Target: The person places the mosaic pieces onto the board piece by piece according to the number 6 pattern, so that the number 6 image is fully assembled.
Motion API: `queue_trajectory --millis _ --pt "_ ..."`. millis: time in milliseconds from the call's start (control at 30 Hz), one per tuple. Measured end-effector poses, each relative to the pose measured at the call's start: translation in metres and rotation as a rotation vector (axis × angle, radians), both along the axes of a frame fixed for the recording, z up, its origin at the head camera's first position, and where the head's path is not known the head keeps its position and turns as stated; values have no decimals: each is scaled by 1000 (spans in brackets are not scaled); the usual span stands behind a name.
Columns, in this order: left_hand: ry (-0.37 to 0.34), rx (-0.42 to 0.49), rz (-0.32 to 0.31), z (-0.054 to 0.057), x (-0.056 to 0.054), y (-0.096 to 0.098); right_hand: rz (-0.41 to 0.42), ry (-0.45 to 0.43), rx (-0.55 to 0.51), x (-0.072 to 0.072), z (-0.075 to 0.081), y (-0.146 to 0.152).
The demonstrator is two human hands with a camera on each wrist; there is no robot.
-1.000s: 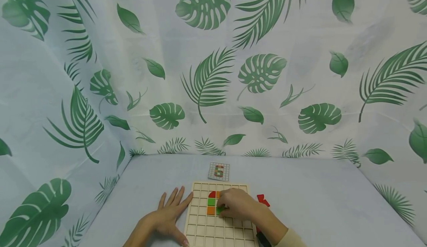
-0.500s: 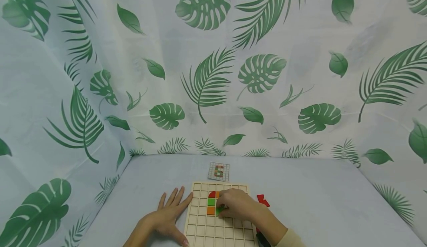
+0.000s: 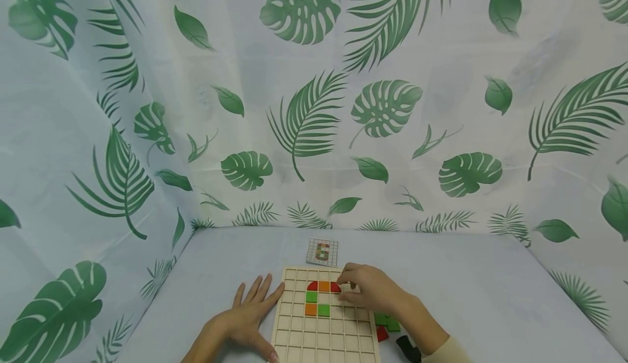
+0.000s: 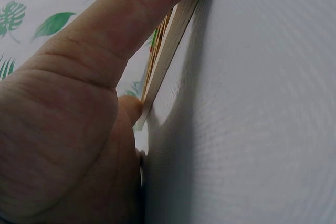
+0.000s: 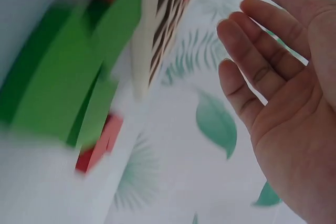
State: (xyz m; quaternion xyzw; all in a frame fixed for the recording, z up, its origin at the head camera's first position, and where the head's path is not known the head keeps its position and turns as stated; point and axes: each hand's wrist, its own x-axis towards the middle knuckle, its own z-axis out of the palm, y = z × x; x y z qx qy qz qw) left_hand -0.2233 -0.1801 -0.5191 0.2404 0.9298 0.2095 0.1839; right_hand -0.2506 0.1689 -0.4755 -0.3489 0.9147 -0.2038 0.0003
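Note:
A wooden grid board (image 3: 299, 341) lies on the table. My left hand (image 3: 245, 319) spreads its fingers along the board's left edge, with forefinger and thumb touching it. My right hand (image 3: 373, 289) is over the board's right half, fingers loosely bent, nothing seen between them. Just left of its fingertips is a rounded red tile (image 3: 335, 287), in the same row as an orange tile (image 3: 324, 286) and another rounded red tile (image 3: 312, 286). Below sit a green tile (image 3: 311, 297), a second orange tile (image 3: 311, 309) and, beside that, another green tile (image 3: 324, 310).
Behind the board lies a small card (image 3: 322, 252) printed with a coloured figure on a grid. Loose green pieces (image 3: 385, 320) and a red piece (image 3: 381, 334) lie by the board's right edge. A black object (image 3: 408, 349) is near my right forearm. Leaf-patterned cloth surrounds the table.
My right hand has left the lower green tile and moved up and right. That tile, the upper tiles and the loose green pieces now show more fully. The left hand stays put.

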Motion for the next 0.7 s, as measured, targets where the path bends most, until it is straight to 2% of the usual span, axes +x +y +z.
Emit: queue_trajectory --millis 133,400,700 --pt "4 -2 -1 -1 0 -1 -55 10 -7 -1 2 23" --pt "-5 4 0 1 0 0 -106 -9 -42 1 2 64" --pt "-13 6 2 4 1 1 -168 -42 -36 3 -5 91"
